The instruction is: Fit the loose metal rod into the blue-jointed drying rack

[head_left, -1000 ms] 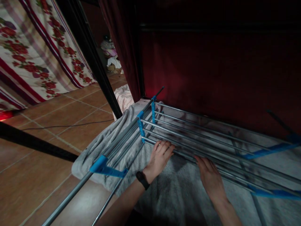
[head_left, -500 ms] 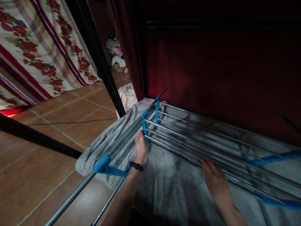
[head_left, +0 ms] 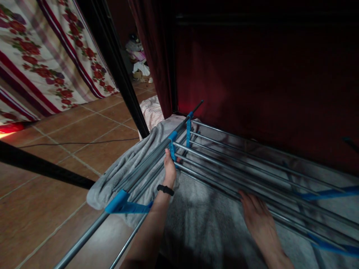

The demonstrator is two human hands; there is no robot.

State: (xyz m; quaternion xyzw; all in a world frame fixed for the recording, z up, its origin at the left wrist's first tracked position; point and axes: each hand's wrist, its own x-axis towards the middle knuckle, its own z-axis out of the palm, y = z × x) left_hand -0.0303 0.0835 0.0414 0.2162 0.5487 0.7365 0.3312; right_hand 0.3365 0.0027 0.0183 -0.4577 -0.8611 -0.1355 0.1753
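Observation:
A metal drying rack (head_left: 218, 154) with grey rods and blue plastic joints lies across a grey blanket (head_left: 196, 216). My left hand (head_left: 169, 168), with a black band on its wrist, is closed around the lower part of a blue bracket (head_left: 172, 147) at the rack's corner. The thumb shows on the near side; some fingers are hidden behind the bracket. Farther right, my right hand (head_left: 258, 213) has its fingers over the near rods, closed on them, with the fingertips partly hidden. Another blue joint (head_left: 120, 203) sits on the long tube left of my left forearm.
Black posts (head_left: 123, 74) frame the bed's left side, and a dark red panel (head_left: 252, 82) stands behind it. A cable (head_left: 78, 143) runs over the tiled floor (head_left: 56, 164). A floral curtain (head_left: 53, 56) hangs at the left. Clutter (head_left: 140, 67) lies at the back.
My left hand has shifted slightly up along the bracket, its thumb now more upright. The near blue joint has moved a little down and left. My right hand stays on the rods.

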